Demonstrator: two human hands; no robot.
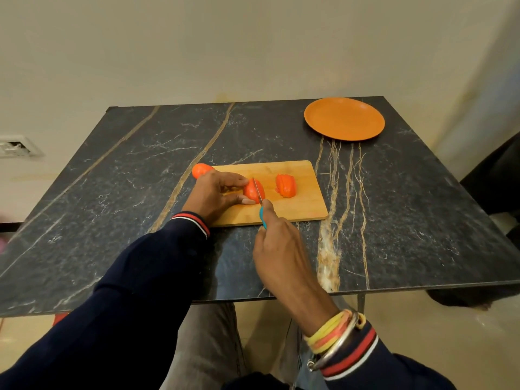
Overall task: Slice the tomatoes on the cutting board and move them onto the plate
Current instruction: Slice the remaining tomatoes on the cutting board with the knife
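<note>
tomato [253, 191] sits mid cutting board [298, 204]. left hand [213, 195] pinches it from the left, thumb on the near side and fingers on the far side. right hand [278, 243] is wrapped round the teal handle of the knife [260, 205], with the blade edge-down in the tomato, just right of the left fingertips. we see a sliced tomato [285, 185] just beside it on the board's right half, slices leaning together. a whole tomato [201, 169] is at the board's far-left corner, partly hidden by the left hand; we can't tell if it's on the wood or the table [408, 206]. plate [343, 118] sits at the table's far-right corner, close to the far edge and well apart from the board, with only dark veined tabletop between them. the right forearm crosses the table's near edge. wall socket [17, 146] is far left.
</note>
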